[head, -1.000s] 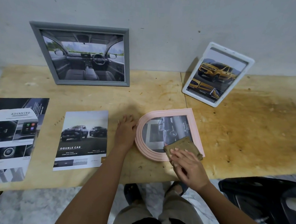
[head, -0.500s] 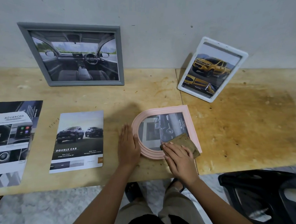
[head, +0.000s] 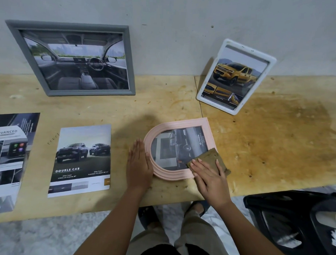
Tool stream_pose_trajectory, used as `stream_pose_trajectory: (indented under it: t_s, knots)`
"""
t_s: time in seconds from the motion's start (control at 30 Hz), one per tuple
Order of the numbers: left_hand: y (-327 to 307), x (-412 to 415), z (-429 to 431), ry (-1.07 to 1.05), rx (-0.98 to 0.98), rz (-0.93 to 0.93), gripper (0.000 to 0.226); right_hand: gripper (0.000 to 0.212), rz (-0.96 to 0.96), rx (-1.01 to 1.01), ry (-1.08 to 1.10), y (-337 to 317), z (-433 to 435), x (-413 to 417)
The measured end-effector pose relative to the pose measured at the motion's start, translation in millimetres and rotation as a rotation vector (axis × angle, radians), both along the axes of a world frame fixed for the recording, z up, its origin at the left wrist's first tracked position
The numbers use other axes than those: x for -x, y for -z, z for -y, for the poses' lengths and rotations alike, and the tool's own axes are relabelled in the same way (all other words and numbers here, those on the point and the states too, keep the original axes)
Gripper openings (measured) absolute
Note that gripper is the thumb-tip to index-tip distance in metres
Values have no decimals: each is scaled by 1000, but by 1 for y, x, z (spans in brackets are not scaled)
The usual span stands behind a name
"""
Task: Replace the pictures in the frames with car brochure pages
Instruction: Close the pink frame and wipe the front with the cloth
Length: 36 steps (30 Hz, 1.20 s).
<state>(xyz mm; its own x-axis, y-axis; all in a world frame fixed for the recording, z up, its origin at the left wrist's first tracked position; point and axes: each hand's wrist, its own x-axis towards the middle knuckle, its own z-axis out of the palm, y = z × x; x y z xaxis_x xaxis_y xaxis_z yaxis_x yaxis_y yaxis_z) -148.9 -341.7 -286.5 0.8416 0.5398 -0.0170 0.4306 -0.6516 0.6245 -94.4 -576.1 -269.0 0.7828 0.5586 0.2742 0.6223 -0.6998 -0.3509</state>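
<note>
The left hand [head: 138, 164] has come off the arched end of the pink frame [head: 169, 176]. It now lies flat just beside that curve, fingers straight and together, its edge against the rim as a brace. The right hand [head: 209, 178] has barely shifted: its fingers lie flat, pressing a brown cloth [head: 210, 157] onto the frame's near right corner. Between the hands the frame lies flat on the surface [head: 267, 150], already holding a brochure page [head: 181, 145] of a dark truck, so this looks like a final wipe rather than a swap. Beyond the hands, a grey frame [head: 71, 25] and a white frame [head: 268, 60] lean on the wall, both showing car pages. Left of the left hand lie a loose "Double Cab" page [head: 82, 158] and an "Advanced" page [head: 8, 150]. The task seems nearly done.
</note>
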Motion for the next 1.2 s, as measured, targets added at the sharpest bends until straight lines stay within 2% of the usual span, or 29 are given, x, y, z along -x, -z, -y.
stream_pose_trajectory:
  t_s: [0.4,0.57,0.67,1.2]
  knots:
    - [0,0,0,1,-1,-21,54,32,-90,-127,104,1,16,-10]
    - [1,1,-1,5,-6,-23,54,33,-207,-266,302,-4,23,-12]
    - [1,1,-1,0,-2,-20,55,38,-253,-230,304,-12,22,-14]
    - [-2,1,1,-3,-14,-32,56,35,-186,-93,366,-15,6,-22]
